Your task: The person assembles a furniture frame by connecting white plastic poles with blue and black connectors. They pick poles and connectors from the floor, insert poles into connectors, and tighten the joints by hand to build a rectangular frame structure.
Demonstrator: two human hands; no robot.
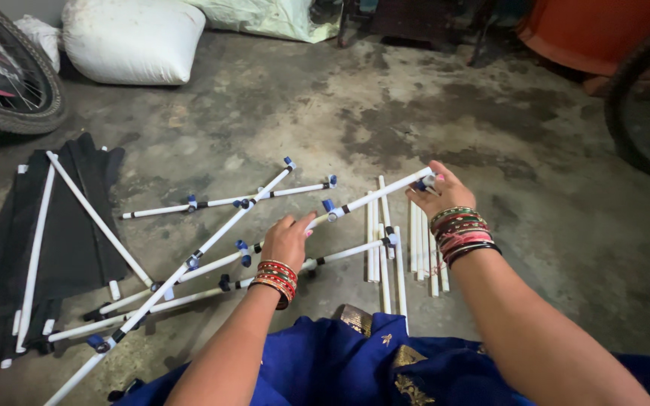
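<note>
Over my blue cloth (325, 368), my left hand (289, 239) clamps the white rod (374, 197) low while my right hand (434, 188) pinches its far end, its length rising rightward above the floor (430, 105).

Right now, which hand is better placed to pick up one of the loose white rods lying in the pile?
Probably right. The right hand grips the end of a white rod directly above the loose rods. The left hand holds the same rod farther along, over the jointed frame, away from the pile.
</note>
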